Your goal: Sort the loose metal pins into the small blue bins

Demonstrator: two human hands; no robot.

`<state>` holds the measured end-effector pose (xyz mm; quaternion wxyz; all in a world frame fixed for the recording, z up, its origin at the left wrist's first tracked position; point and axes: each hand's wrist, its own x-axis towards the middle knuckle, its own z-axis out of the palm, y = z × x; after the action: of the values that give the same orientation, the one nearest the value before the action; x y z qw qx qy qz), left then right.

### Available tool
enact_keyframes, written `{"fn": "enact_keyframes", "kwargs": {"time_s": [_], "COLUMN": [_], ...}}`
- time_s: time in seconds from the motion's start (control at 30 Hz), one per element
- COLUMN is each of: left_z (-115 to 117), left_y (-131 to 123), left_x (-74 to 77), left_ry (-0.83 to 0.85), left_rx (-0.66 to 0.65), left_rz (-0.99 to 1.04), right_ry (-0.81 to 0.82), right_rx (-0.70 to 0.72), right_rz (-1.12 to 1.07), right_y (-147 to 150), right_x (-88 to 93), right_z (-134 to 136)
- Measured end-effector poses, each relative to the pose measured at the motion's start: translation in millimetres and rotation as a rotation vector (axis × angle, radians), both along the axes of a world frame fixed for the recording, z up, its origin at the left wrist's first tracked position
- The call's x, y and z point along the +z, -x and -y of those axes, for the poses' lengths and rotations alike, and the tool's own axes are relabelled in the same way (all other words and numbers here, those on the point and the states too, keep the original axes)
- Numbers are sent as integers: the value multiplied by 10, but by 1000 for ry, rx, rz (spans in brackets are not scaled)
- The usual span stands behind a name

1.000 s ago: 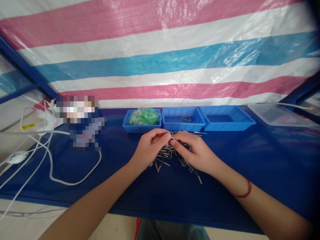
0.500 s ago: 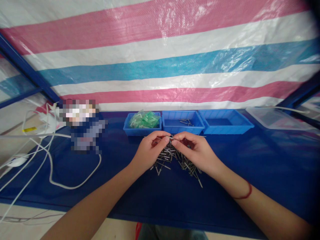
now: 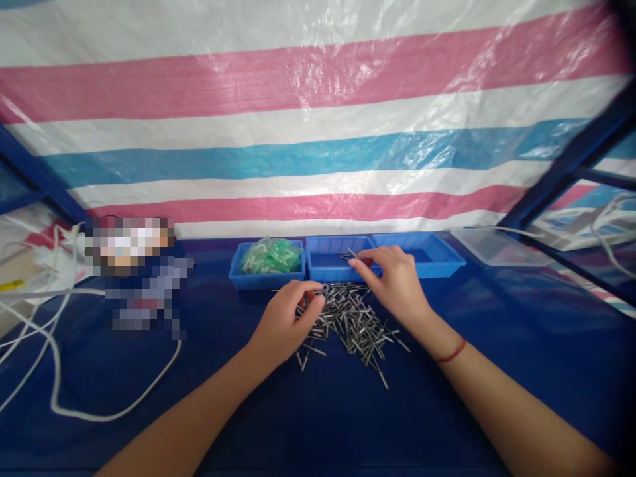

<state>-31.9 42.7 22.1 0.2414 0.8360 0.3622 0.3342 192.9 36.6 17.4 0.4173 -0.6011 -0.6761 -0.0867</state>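
My right hand [image 3: 395, 275] is over the front of the middle blue bin [image 3: 342, 270], with a thin metal rivet [image 3: 352, 253] pinched between thumb and fingertips. Inside that bin lie a few more rivets, partly hidden by the hand. My left hand [image 3: 288, 315] rests at the left side of a loose pile of metal rivets [image 3: 360, 328] on the blue table [image 3: 318, 411]. Its thumb and index finger are apart with nothing visible between them. The pile spreads below and between both hands.
At the left, a blue bin [image 3: 268, 281] holds green-and-clear plastic packets [image 3: 273, 256]. Another blue bin [image 3: 432, 268] stands at the right, beside a clear plastic lid [image 3: 497, 248]. White cables [image 3: 54, 371] run over the table's left side. A striped tarp [image 3: 298, 146] hangs behind.
My hands have parted. The right one has moved up and right to the middle bin with a rivet; the left has opened beside the pile. The view has shifted slightly.
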Motion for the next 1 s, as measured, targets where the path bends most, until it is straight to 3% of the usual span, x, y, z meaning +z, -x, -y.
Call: {"fn": "enact_keyframes", "kwargs": {"time_s": [0.13,0.43,0.63,0.83,1.0], "left_z": [-12,130,147,129,147], "left_y": [2,-22,-70,-184,-200], "left_x": [-12,66,-18,-143,-154], "left_ry": [-125,-206,-278,-447,-449], "left_rx": [-68,-213,-302,-309,-211], "left_rz": [-133,-362,-419,-410,-297], "right_ry": [37,-24,17,50,189], "right_rx": [-68,45,155,284,443], "right_rz": [122,120,115,69,-126], "right_y": [-77,-5,80,180,303], "right_x": [-46,77,125,101,64], "right_z": [-47,70,162,231,277]}}
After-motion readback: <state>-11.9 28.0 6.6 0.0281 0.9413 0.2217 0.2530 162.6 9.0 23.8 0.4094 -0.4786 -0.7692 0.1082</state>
